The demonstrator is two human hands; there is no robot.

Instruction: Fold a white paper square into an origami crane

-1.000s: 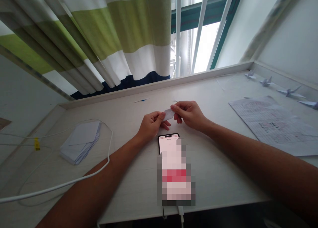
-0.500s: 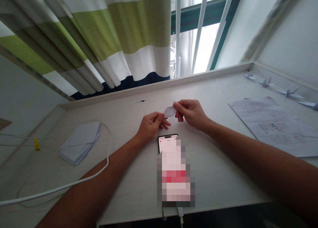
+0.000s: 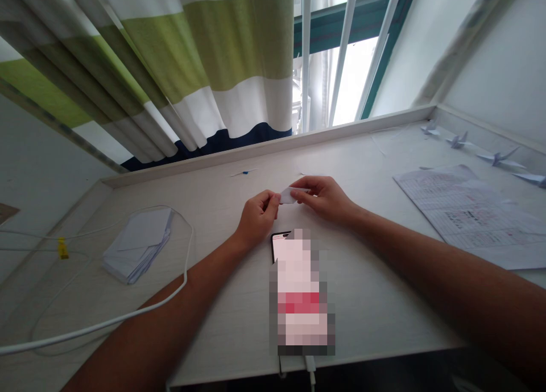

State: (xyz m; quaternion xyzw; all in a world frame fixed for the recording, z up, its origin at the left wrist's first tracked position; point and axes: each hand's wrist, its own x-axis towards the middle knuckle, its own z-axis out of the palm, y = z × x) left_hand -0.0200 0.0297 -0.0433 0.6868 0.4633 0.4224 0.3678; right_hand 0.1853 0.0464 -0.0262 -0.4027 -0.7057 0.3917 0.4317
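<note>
A small folded piece of white paper [image 3: 287, 196] is held between both my hands just above the pale desk [image 3: 222, 198]. My left hand [image 3: 256, 218] pinches its left end with thumb and fingertips. My right hand [image 3: 325, 198] grips its right end, fingers curled over the top. Directly below the hands a phone [image 3: 298, 289] lies flat on the desk with its screen lit and a cable plugged into its near end.
A stack of white paper squares [image 3: 139, 243] lies at the left, ringed by a white cable [image 3: 106, 322]. A printed sheet [image 3: 469, 213] covers the right side. Several folded paper cranes [image 3: 497, 157] line the far right ledge. A striped curtain [image 3: 191, 67] hangs behind.
Both hands have lowered a little toward the desk. My right hand has turned flatter over the paper, and less of the folded piece shows between the fingers.
</note>
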